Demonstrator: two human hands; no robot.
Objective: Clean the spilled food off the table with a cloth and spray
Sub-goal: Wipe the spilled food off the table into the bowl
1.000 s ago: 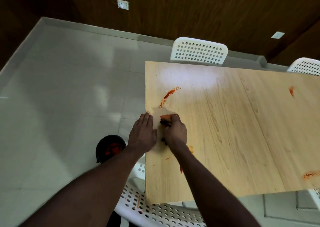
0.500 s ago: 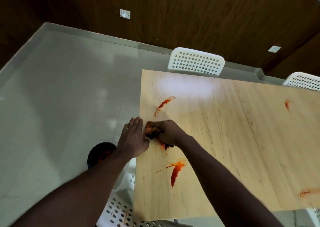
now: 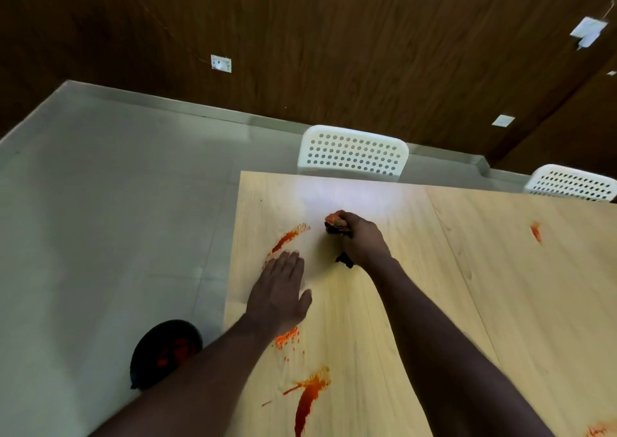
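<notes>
Since half a second before, our right hand (image 3: 362, 241) had travelled from the left edge up past the far stain, and our left hand (image 3: 280, 289) had slid from that edge onto the pale wooden table (image 3: 450, 286); it lay flat there, fingers straight, pressing the board and gripping nothing; the right hand was clenched round the crumpled dark cloth (image 3: 336, 227), its front smeared orange, a dark tail poking out under the wrist; the cloth sat on the tabletop just right of the long red-orange streak (image 3: 289, 236) near the far left corner.

We judged ourselves midway through the wiping step, with much left; the next move called for dragging the cloth leftward across that streak with firm pressure; the scattered orange crumbs (image 3: 287, 338) by our left wrist and the big red smear (image 3: 309, 398) nearer us waited after it; a small red mark (image 3: 536, 231) lay well apart on the right; we saw no spray bottle.

On the floor a round black bin (image 3: 165, 350), red inside, stood just beside the table's left edge; a white perforated chair (image 3: 352, 152) stood at the far side, a second white chair (image 3: 571, 183) to its right; our left fingertips lay close to the streak's near end and could block the sweep.
</notes>
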